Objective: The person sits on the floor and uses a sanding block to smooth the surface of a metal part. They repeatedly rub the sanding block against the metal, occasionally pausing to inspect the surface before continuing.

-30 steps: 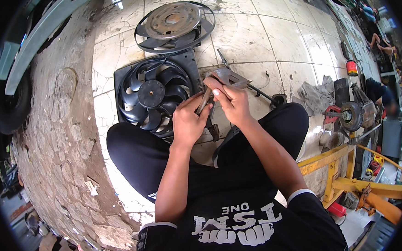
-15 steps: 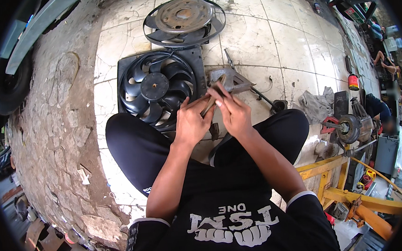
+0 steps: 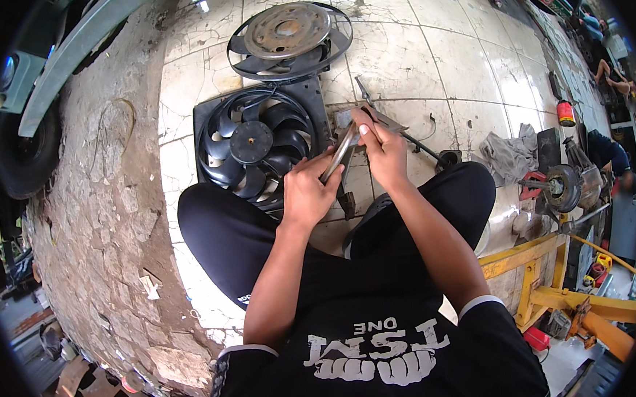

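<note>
Left hand (image 3: 309, 190) is clamped around the lower part of a slim metal bar (image 3: 341, 154), which slants up and to the right above the tiled floor (image 3: 389, 56). Right hand (image 3: 387, 156) pinches a brown piece (image 3: 360, 116) at the bar's upper end (perhaps a folded abrasive sheet, though the fingers cover too much to be sure). Near the tiled floor's left edge lies a black fan (image 3: 251, 142); beyond it, a rusty disc (image 3: 289, 30) rests on a second fan (image 3: 299, 63). Toward the floor's right edge lies a grey cloth (image 3: 510, 156).
</note>
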A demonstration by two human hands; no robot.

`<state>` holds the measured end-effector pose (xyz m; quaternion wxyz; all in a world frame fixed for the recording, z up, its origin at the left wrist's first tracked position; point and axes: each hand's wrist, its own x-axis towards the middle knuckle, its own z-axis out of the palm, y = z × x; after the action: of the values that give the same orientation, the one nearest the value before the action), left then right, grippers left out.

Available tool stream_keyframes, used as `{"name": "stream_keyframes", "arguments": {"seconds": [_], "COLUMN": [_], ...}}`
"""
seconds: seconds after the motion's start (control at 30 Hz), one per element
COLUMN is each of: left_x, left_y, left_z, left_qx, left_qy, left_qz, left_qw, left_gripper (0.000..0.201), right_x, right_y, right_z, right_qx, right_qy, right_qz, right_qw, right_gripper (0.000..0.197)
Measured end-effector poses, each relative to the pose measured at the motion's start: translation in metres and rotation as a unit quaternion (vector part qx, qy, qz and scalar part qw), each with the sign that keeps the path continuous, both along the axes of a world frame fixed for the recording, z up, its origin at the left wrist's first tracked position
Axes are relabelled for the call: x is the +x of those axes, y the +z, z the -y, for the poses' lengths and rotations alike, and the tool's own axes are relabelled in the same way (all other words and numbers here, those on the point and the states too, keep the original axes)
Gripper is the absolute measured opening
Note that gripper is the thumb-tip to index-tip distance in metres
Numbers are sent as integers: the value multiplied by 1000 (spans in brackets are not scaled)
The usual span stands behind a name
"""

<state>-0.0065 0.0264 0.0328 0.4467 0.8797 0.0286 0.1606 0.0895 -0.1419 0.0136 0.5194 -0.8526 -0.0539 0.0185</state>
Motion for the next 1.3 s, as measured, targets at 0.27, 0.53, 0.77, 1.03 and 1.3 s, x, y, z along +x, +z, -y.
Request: {"name": "stream_keyframes", "arguments": {"seconds": [0.27, 0.53, 0.77, 1.03, 1.3], "left_x": [3, 5, 5, -2, 0], "left_y": [3, 3, 2, -1, 2], "left_z": [2, -4, -4, -10, -6], "left_qx": [-19, -49, -59, -15, -25], "left_qy": [25, 33, 24, 8, 13], "left_qz": [-16, -23, -14, -50, -46], "left_qw": [999, 998, 998, 999, 999], "left_gripper": [24, 27, 25, 22, 26], "right_x": [-3, -7, -26, -33, -31], "right_y": [1, 7, 22, 26, 24], "right_z": [5, 3, -16, -15, -8], "right_qx": [225, 266, -15, -35, -42], "right_qy": [-24, -6, 127, 202, 207], "right_qz": [-46, -114, 259, 258, 251], "right_qw": [973, 957, 957, 944, 945], "right_gripper": [31, 32, 24, 33, 35]}}
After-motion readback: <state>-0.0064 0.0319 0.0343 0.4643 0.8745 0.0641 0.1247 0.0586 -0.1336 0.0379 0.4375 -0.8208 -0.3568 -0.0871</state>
